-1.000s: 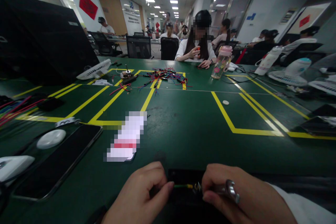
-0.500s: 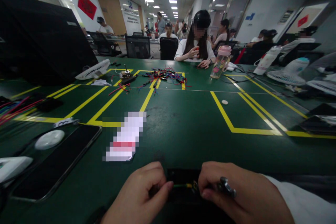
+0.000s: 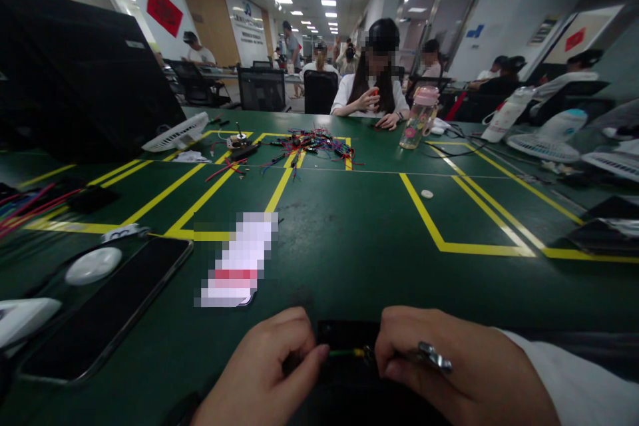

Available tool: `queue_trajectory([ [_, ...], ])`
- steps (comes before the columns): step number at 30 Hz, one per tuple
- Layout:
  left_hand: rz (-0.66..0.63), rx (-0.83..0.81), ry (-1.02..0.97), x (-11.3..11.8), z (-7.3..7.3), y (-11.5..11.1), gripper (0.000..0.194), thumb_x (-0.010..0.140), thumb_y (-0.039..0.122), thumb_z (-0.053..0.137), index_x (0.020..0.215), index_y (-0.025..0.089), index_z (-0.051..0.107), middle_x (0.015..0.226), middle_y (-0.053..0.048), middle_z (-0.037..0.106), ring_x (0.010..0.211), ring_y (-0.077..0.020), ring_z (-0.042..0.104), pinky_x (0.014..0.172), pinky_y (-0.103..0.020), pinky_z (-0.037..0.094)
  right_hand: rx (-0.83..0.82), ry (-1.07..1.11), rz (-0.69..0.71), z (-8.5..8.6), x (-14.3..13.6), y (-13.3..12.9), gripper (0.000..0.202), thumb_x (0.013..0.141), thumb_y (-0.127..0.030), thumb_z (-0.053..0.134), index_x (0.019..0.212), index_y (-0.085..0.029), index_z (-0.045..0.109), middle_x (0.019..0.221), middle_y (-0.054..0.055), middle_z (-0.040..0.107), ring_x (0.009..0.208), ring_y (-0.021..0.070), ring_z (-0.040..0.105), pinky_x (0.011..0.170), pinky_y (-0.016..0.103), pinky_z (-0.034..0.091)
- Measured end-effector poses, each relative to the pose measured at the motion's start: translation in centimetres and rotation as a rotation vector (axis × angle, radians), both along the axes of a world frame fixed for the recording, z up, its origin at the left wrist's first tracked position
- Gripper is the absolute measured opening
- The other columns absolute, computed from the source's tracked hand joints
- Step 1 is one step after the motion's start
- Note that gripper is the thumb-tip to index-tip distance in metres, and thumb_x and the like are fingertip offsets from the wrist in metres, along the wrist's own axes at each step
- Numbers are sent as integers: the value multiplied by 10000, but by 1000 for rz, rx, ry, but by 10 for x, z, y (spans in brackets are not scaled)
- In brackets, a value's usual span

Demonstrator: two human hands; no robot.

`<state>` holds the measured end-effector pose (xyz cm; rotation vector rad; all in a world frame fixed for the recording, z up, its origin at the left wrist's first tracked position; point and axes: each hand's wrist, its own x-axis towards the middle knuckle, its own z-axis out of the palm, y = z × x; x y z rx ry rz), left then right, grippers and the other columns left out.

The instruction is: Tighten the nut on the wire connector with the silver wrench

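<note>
My left hand [image 3: 272,363] is closed in a pinch on a thin green wire [image 3: 342,352], which runs right towards my other hand. A yellow piece [image 3: 359,352] sits on the wire's right end, with a small dark, shiny part beside it. My right hand [image 3: 429,356] is closed close to that end. From its fist sticks out a silver metal tool [image 3: 435,356]; most of it is hidden by the fingers, so its kind does not show. Beneath both hands lies a black flat surface [image 3: 349,333] at the front edge of the green table [image 3: 339,246].
Left of my hands lie a pixelated white-screened phone [image 3: 239,263], a dark phone [image 3: 112,306] and a white mouse [image 3: 94,266]. Tangled wires [image 3: 314,141] lie further back. A bottle [image 3: 419,118] stands near a seated person [image 3: 372,86] across the table. A fan [image 3: 549,136] is at right.
Both hands stay almost in place, with the wire still held. The metal tool in my right hand has tilted slightly. People in the background have shifted.
</note>
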<state>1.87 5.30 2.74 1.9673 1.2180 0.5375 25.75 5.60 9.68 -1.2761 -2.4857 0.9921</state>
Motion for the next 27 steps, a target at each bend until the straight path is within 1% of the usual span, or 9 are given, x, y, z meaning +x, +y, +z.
queue_trajectory([
  [4,-2,-5,-7,2,-1,0,295,925,212,475,633,177,456,720,11,524,660,-133,531,578,-242,354,-20,-3,5,2,0,1,132,875,-138,491,820,-233,565,815,-40,592,730,118,549,613,221,385],
  [9,7,-8,9,1,0,-1,291,918,211,476,630,179,455,724,5,529,668,-141,533,577,-245,354,-35,20,34,2,0,4,137,866,-121,496,828,-227,574,833,-35,594,759,118,552,636,218,393],
  [13,17,-17,15,3,2,0,289,909,202,485,622,180,452,715,6,530,655,-140,532,568,-243,352,-38,20,33,1,1,5,128,880,-142,492,834,-227,576,839,-29,596,770,128,557,649,230,399],
  [19,11,-3,3,2,2,0,296,915,206,474,622,180,448,711,6,522,651,-140,527,569,-244,355,-37,39,24,0,2,3,136,880,-139,493,825,-230,577,824,-35,590,759,119,554,639,222,393],
  [24,6,-16,11,2,2,-1,293,912,200,474,621,181,444,712,6,523,654,-143,525,575,-246,358,-23,25,-9,1,1,2,128,883,-156,496,821,-233,578,825,-34,595,770,128,554,649,238,388],
  [27,15,-22,16,2,2,0,294,909,210,480,620,182,441,711,6,520,648,-144,520,564,-246,354,-14,30,7,2,1,2,119,876,-148,505,821,-230,572,831,-32,596,779,132,554,656,241,391],
])
